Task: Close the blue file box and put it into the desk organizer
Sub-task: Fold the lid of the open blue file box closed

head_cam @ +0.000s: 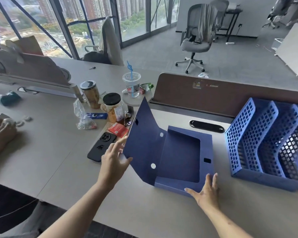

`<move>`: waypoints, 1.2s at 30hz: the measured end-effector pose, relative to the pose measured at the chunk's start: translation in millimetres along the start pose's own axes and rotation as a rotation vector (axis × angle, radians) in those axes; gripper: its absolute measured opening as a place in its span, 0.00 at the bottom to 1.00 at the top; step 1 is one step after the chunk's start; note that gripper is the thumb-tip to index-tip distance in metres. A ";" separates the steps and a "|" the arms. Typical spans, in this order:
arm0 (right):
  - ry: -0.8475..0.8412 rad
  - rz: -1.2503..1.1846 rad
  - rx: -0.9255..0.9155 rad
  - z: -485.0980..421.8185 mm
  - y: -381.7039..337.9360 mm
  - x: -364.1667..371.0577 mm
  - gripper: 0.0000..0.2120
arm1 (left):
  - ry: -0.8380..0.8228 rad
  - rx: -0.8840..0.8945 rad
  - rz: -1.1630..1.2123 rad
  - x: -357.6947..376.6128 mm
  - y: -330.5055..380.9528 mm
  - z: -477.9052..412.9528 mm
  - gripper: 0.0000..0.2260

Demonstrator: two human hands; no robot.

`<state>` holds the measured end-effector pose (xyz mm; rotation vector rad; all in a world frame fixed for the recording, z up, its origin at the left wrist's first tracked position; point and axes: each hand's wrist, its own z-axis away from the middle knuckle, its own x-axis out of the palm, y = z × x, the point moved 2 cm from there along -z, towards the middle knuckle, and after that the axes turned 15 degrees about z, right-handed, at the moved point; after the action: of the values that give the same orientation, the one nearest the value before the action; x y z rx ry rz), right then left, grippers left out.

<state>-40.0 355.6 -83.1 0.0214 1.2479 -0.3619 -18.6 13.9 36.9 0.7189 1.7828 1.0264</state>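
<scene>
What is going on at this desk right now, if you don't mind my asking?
A person is closing a blue file box that lies flat on the desk. The left hand is behind the raised lid flap, which stands partly up, while the right hand rests open on the box's near edge. The box is still open and empty. The blue desk organizer waits to its right, apart from the box.

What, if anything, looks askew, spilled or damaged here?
Nothing is spilled or broken. The file box lies open, its lid half raised by the left hand, with the right hand flat on its near edge. The organizer sits upright.
</scene>
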 end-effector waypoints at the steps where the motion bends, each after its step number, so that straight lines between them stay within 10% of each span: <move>1: -0.016 0.012 -0.005 -1.0 -0.1 -2.7 0.57 | -0.043 0.026 0.072 5.2 6.3 1.7 0.33; 10: -0.095 -0.635 -0.419 32.5 -88.6 -100.3 0.24 | -0.406 0.052 0.250 55.0 36.6 10.7 0.28; 19: -0.034 -0.617 -0.431 22.2 -101.0 -128.3 0.32 | -0.641 -0.043 0.200 99.9 34.6 -14.5 0.25; 31: -0.064 -0.712 -0.246 7.4 -25.4 -93.3 0.33 | -0.615 -0.490 0.041 158.3 -15.1 -33.3 0.66; 36: -0.088 -0.748 -0.163 6.4 -2.1 -82.0 0.31 | -0.628 -0.517 0.022 182.3 -9.5 -24.1 0.61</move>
<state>-56.7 373.4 -4.5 -0.6082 1.1606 -0.8918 -114.1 149.0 -43.9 0.6366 0.9225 1.0655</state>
